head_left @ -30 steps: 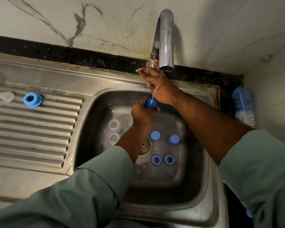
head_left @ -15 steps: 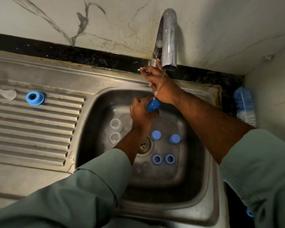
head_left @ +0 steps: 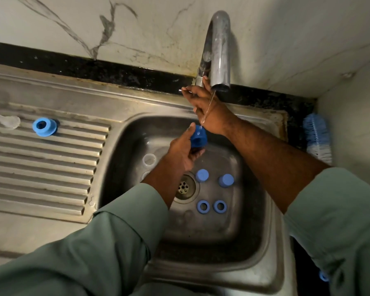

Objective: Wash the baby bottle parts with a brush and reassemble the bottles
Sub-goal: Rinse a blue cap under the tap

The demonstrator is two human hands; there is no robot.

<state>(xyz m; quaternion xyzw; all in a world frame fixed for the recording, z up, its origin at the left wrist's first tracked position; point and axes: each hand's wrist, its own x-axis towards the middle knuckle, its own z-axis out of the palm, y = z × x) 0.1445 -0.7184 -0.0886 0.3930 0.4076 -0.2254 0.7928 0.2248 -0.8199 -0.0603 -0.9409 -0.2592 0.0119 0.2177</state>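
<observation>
My left hand (head_left: pixel 183 149) holds a blue bottle cap (head_left: pixel 199 136) under a thin stream of water from the tap (head_left: pixel 219 50). My right hand (head_left: pixel 205 107) reaches behind the spout, fingers on the tap handle (head_left: pixel 185 89). In the sink (head_left: pixel 120 150) lie two blue caps (head_left: pixel 201 175) (head_left: pixel 226 180), two blue rings (head_left: pixel 203 206) (head_left: pixel 219 206) and clear bottle bodies (head_left: pixel 149 160), one partly hidden by my left arm. On the drainboard (head_left: pixel 41 167) rest a blue ring (head_left: pixel 44 127) and a clear teat (head_left: pixel 7 121).
A blue and white bottle brush (head_left: pixel 317 137) leans in the right corner beside the sink. The drain (head_left: pixel 185 186) sits at the basin's middle. A marble wall and a black ledge (head_left: pixel 94 67) run behind. A small blue piece (head_left: pixel 324 276) shows at the lower right.
My left hand has turned the blue cap slightly under the stream. My right hand has stayed on the tap handle. The view has shifted a little.
</observation>
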